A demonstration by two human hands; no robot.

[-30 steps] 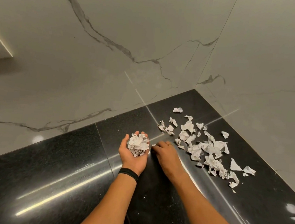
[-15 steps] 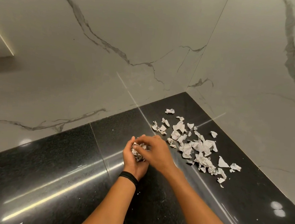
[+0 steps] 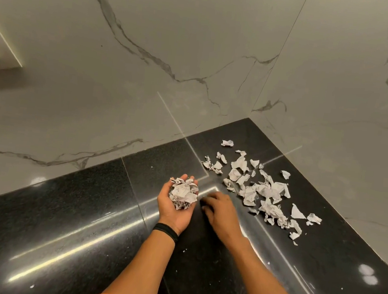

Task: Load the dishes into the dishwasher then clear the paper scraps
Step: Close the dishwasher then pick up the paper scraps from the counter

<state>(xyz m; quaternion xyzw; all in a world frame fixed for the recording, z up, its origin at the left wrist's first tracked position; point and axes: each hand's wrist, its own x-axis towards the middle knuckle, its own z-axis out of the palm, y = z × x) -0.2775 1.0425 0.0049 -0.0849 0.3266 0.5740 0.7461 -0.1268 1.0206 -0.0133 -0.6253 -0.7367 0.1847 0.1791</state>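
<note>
**Light scraps, one cupped palm, a loose pile yet to gather**

The grey-veined white marble wall [image 3: 151, 45] fills the 12 o'clock half of the view. Below it, the polished black granite countertop [image 3: 58, 228] runs to a corner at 1 o'clock. No dishes or dishwasher are in sight, so by my judgement the paper step is in hand.

The scatter of torn white paper scraps [image 3: 275, 191] lies at 2 o'clock from the hands, spreading toward 3 o'clock. The pieces look featherlight, limp and creased. They should crush without harm, but they will slide on the glossy stone and drift at a quick sweep. Raking several together and pinching the heap from above likely beats chasing single bits.

The left hand [image 3: 176, 207], with a black wristband [image 3: 166, 231] at the wrist, lies palm up. Its fingers are cupped round a crumpled wad of gathered paper [image 3: 184, 193].

The right hand [image 3: 220, 211] is palm down on the counter just at 3 o'clock of the left hand and apart from it. Its fingers are bent and blurred, so I cannot tell whether they pinch a scrap.

Half a second ago the right hand was over the left palm, pressing on the wad. Now it is off and low beside it, much as a second ago. The scatter looks unchanged
</note>
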